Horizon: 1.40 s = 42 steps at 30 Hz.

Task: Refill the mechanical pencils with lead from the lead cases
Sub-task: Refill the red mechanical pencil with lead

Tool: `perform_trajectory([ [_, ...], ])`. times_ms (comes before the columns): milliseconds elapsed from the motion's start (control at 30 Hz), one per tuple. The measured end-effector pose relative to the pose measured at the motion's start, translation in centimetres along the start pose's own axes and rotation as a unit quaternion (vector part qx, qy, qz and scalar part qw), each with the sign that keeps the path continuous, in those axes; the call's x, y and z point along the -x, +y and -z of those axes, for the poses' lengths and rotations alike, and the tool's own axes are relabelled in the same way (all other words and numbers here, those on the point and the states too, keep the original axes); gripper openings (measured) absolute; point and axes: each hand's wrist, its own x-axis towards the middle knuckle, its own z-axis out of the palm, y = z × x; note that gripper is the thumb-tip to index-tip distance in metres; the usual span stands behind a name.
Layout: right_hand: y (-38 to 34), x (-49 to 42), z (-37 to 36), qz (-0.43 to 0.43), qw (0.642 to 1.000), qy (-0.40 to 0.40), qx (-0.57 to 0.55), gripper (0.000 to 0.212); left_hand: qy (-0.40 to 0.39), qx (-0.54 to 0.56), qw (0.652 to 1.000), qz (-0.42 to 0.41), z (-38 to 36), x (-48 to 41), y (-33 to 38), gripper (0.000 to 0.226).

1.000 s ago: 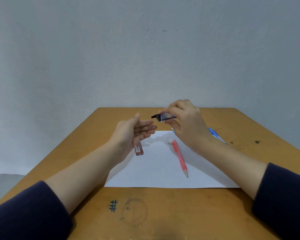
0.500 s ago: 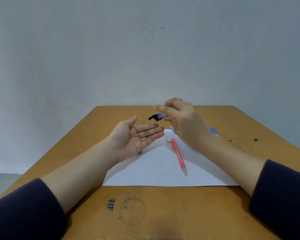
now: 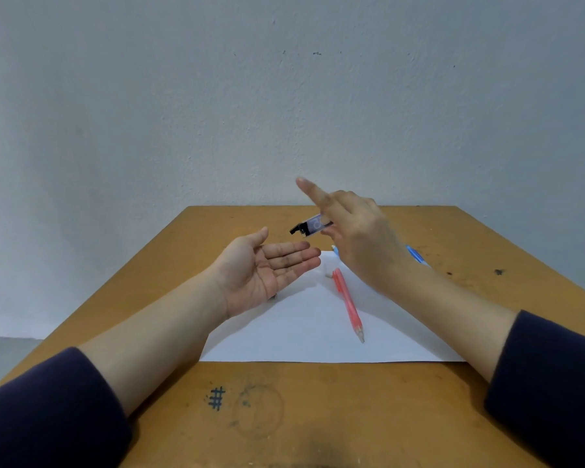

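Lead case, clear plastic with black cap [image 3: 309, 227] | pinched by right hand [image 3: 362, 238], frame centre | left hand [image 3: 260, 271] spread palm-up beneath | red mechanical pencil [image 3: 348, 304] on white paper sheet [image 3: 311, 329], wooden desk [image 3: 318, 417]

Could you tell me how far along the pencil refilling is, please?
Done: a white cap lies beside the red pencil, seemingly removed. In hand: the right hand tips the lead case toward the open left hand; no lead visible there. Left: loading the red pencil and blue pencil, both lying untouched.
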Motion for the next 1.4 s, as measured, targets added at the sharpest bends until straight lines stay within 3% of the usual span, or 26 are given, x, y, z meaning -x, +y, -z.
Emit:
perform_trajectory([
  [67,-0.1,0.0,0.1,0.002,1.0,-0.002,0.008,0.067,-0.001,0.001,1.0,0.003,0.0,0.0,0.0,0.059],
  [233,0.4,0.4,-0.5,0.013,1.0,0.007,0.003,0.044,0.003,0.002,1.0,0.003,0.1,0.0,0.0,0.059],
  [733,-0.2,0.3,-0.1,-0.034,0.998,-0.012,-0.056,0.037,0.031,-0.051,0.997,-0.056,0.3,-0.2,-0.2,0.018],
  [900,-0.4,0.2,-0.1,-0.048,0.997,-0.002,-0.064,0.032,0.033,-0.074,0.994,-0.074,0.5,-0.2,-0.2,0.021],
  [1400,-1.9,0.3,-0.1,-0.118,0.993,-0.006,-0.024,0.037,0.096,-0.125,0.959,-0.234,0.5,-0.7,-0.6,0.015],
])
